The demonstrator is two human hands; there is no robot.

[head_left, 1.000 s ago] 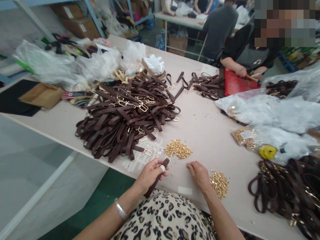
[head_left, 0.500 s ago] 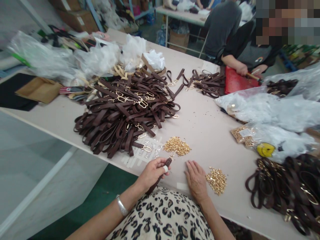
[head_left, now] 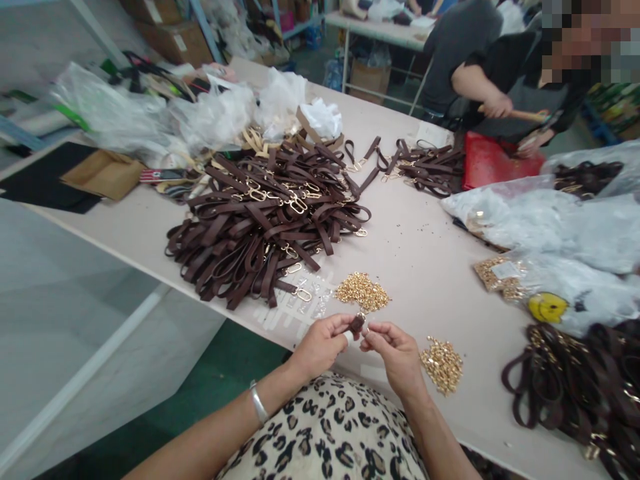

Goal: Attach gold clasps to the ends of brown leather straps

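Between the thumb and fingers of my left hand (head_left: pixel 325 343) is the end of a dark brown leather strap (head_left: pixel 357 324), with a gold ring at its tip. My right hand (head_left: pixel 397 353) is closed in a pinch right beside that strap end; what it pinches is too small to make out. Just beyond my hands lies a heap of small gold metal pieces (head_left: pixel 363 291). A second heap of gold pieces (head_left: pixel 442 365) sits to the right of my right hand. White wrapping shows on a left finger.
A big pile of brown straps (head_left: pixel 260 227) with gold clasps covers the table's left middle. More dark straps (head_left: pixel 565 380) lie at right, below plastic bags (head_left: pixel 560 220). Across the table, a co-worker's hand (head_left: pixel 497 105) holds a wooden-handled tool over a red block (head_left: pixel 487 163).
My right hand has lifted off the table and come left to the strap end, its fingers now pinched. The co-worker's hand has raised the wooden-handled tool. The view has shifted slightly.
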